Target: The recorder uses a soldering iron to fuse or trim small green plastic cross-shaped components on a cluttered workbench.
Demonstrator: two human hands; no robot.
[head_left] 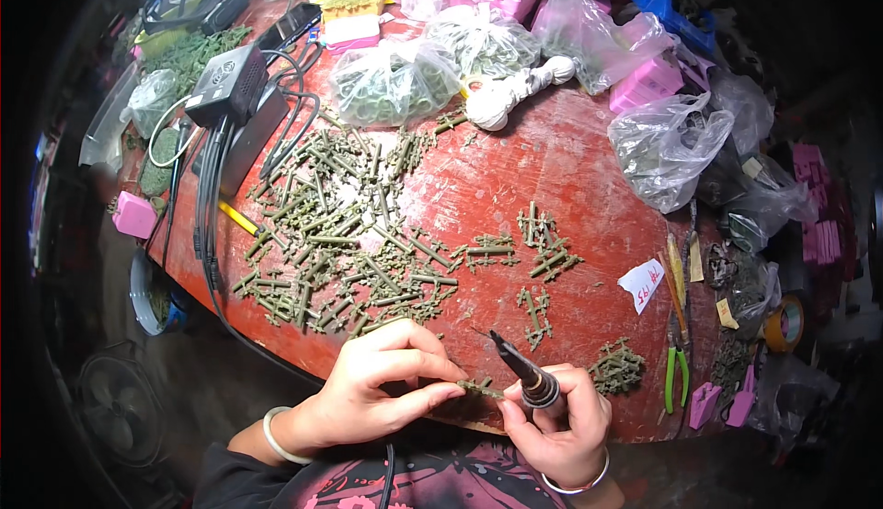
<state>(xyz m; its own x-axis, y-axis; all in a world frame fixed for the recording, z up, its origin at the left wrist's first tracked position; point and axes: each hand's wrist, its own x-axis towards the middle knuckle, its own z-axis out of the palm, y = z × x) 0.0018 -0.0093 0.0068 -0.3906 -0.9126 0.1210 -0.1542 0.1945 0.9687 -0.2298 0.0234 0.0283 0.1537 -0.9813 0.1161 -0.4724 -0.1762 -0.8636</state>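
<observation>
Green piece [478, 388] is pinched between the left hand [379, 378] and right hand [566, 424], which also grips a black soldering iron [530, 374], tip raised; apparently a positioning step, next calling for careful aim.

The site was a workshop. A scuffed red counter [561, 169] carried loose green pieces [331, 240], filled plastic bags [391, 81], pliers [670, 382] and a roll of tape [784, 323]. A corded black box [223, 83] stood at its left; the right hand [566, 422] held a pen-shaped tool [526, 371].
</observation>
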